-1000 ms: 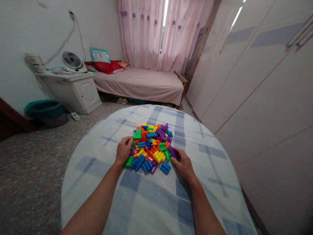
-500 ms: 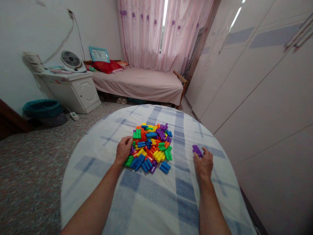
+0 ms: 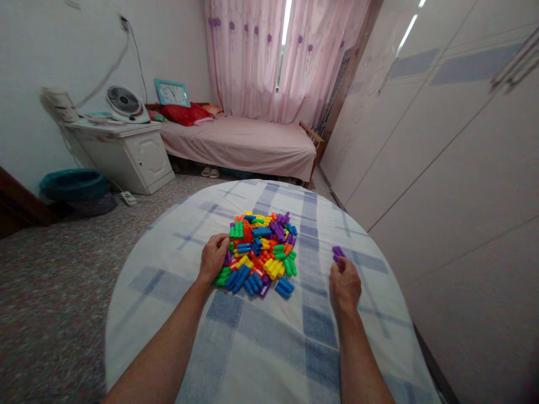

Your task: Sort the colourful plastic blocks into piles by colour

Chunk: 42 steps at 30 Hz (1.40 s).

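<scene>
A heap of plastic building blocks [image 3: 252, 252] in orange, blue, green, yellow and purple lies on the table, each shaped like joined tubes. My left hand [image 3: 214, 258] rests at the heap's left edge with curled fingers, touching or nearly touching the outer blocks; what its fingertips hold, if anything, is hidden. To the right, apart from the heap, my right hand [image 3: 346, 285] has its fingers closed at the near end of a purple block [image 3: 338, 252]. The block's far end sticks out beyond the fingertips. One blue block [image 3: 284, 288] lies at the heap's near right edge.
A checked blue-and-white cloth [image 3: 273, 348] covers the round table. Beyond it stand a bed [image 3: 252, 140] and a white cabinet [image 3: 147, 160] with a fan [image 3: 125, 102] on top. A wardrobe [image 3: 455, 163] runs along the right, and a bin [image 3: 76, 188] stands left.
My right hand has shifted slightly left and toward me, its fingers drawn in more closely. More of the purple block's far end points away from me. My left hand and the heap stay put.
</scene>
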Tool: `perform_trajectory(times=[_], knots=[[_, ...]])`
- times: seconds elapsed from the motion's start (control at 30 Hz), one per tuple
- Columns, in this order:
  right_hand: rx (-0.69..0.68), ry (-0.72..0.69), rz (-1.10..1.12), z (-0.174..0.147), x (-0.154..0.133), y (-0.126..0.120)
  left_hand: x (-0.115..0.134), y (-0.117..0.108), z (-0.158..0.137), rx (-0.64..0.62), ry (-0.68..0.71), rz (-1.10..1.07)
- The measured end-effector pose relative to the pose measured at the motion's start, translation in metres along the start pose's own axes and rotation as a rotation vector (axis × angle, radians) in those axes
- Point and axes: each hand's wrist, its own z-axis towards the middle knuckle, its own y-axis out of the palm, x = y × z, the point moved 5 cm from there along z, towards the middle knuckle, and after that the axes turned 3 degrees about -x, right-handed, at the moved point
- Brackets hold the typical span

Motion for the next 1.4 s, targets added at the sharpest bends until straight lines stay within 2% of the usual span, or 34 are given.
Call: perform_trajectory(times=[0.17,0.27,0.47,0.63,0.73,0.97,1.23,1.3,1.4], knots=[[-0.005,-0.031,0.086,-0.003,-0.008,0.007,0.000,0.000,0.001,-0.005,-0.003,0.003],[-0.096,-0.074,0.205,-0.001,-0.025,0.017,0.000,0.001,0.002,-0.011,-0.002,0.019],[-0.371,-0.169,0.320,0.005,-0.069,0.057,0.000,0.003,0.003,-0.022,0.018,0.039],[-0.441,-0.198,0.394,0.015,-0.082,0.092,-0.001,0.003,0.003,-0.029,0.007,0.019],[-0.448,-0.241,0.379,0.018,-0.082,0.102,-0.001,0.004,0.003,-0.032,0.002,0.008],[-0.382,-0.286,0.328,0.013,-0.079,0.096,0.000,0.004,0.002,-0.033,0.006,0.021],[-0.416,-0.251,0.509,0.008,-0.075,0.081,0.001,0.003,0.004,-0.051,0.009,0.037],[-0.339,-0.212,0.521,0.013,-0.069,0.071,-0.002,0.003,0.004,-0.052,0.006,0.041],[-0.064,-0.168,0.415,0.031,-0.049,0.045,-0.004,0.003,0.004,-0.048,0.003,0.041]])
